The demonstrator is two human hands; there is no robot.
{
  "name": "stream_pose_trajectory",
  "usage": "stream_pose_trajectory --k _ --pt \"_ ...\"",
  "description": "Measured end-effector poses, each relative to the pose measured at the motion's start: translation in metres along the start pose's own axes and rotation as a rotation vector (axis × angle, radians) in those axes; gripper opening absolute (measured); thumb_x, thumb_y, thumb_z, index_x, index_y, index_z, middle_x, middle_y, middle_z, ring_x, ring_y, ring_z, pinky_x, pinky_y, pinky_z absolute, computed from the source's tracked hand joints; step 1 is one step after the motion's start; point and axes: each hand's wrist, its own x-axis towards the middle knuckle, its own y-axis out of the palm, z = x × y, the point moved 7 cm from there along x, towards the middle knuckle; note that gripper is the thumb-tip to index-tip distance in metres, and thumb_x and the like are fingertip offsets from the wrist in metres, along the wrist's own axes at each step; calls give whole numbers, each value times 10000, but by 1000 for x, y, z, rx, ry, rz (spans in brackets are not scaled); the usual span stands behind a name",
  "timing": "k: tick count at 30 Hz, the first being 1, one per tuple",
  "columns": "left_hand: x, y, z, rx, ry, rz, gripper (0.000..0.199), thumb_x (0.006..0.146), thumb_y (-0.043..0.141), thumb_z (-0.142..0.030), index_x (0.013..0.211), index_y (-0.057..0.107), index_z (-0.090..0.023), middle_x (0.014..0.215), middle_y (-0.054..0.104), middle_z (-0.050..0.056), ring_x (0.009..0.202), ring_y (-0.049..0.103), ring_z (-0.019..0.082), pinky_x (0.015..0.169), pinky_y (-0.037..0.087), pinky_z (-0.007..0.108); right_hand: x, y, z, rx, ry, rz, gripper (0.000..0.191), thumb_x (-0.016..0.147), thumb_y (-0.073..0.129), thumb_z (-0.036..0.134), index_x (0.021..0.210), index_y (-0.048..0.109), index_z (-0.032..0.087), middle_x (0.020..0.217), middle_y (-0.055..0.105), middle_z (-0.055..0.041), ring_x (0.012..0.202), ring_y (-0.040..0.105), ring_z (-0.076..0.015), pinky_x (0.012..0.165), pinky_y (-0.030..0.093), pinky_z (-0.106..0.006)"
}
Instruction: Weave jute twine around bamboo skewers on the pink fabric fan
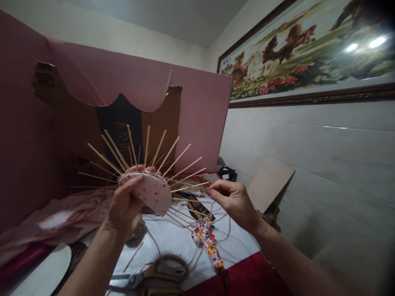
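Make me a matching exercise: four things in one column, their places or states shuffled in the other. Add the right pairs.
1. Left hand
2. Right hand
3. Scissors
4. Framed picture

A. Fingertips at the tip of a thin stick
B. On the wall
C. Gripping the dotted disc
D. Brown handles, below the disc

Right pairs: 1-C, 2-A, 3-D, 4-B

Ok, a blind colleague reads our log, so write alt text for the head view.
The left hand holds a red-dotted disc edged with radiating sticks; the right hand is at one stick's tip. Scissors and a floral-patterned tool lie below on a white surface.
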Motion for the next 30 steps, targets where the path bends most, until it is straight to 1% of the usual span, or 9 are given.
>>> stream_pose_trajectory --k 3,5,8,10,14,18,21,26,30 --pt "0 3 -2 49 34 -4 242 643 717 -112 866 656 -183 869 732 53 782 700 208 685 597 317 -8 3 22 -163 -171 20 199 862 593 272 742 702 156 666 648 -27 611 555 -123 589 387 -250" --pt "-2 8 -3 80 60 7 239 661 716 -114 884 654 -174 884 732 56 769 696 199 673 594 311 -16 11 37 -302 -309 39 205 877 558 221 752 705 151 651 642 -30 598 554 -120 594 370 -255" --pt "-4 12 -4 94 95 -3 246 675 721 -125 905 651 -175 903 733 53 778 694 193 676 590 307 -30 35 49 -447 -475 85 252 881 498 171 692 662 143 581 582 -19 536 496 -115 549 312 -267" --pt "-5 12 -4 79 107 -35 268 667 726 -129 917 649 -182 901 735 45 784 693 192 678 587 299 -39 55 51 -477 -541 122 257 874 473 163 666 623 153 569 561 -13 528 482 -118 532 289 -273" --pt "-7 13 -3 51 111 -64 289 642 730 -134 916 650 -182 879 739 42 764 692 188 669 582 288 -52 88 47 -469 -580 172 236 866 460 178 652 561 176 558 532 1 520 473 -122 515 284 -275" --pt "-10 13 -3 42 117 -88 290 620 722 -119 896 656 -175 862 741 46 756 694 196 671 586 302 -58 104 51 -472 -611 161 218 856 452 169 653 530 183 552 513 12 500 448 -122 496 261 -291" --pt "-11 12 -6 36 127 -103 278 618 707 -113 885 661 -174 852 740 53 742 695 199 654 587 304 -60 105 56 -490 -627 141 217 849 454 153 643 519 183 546 500 15 496 435 -123 491 244 -303" --pt "-9 13 -11 -18 121 -110 277 597 702 -87 856 654 -174 851 737 70 784 695 214 687 592 331 -61 101 55 -470 -622 160 206 856 447 166 667 527 182 563 504 9 512 435 -129 506 267 -294" --pt "-10 16 -15 -12 126 -60 254 611 688 -82 850 651 -160 836 732 63 790 694 201 700 589 302 -62 93 51 -436 -597 150 209 869 453 165 687 553 182 564 514 8 516 453 -129 518 281 -290"
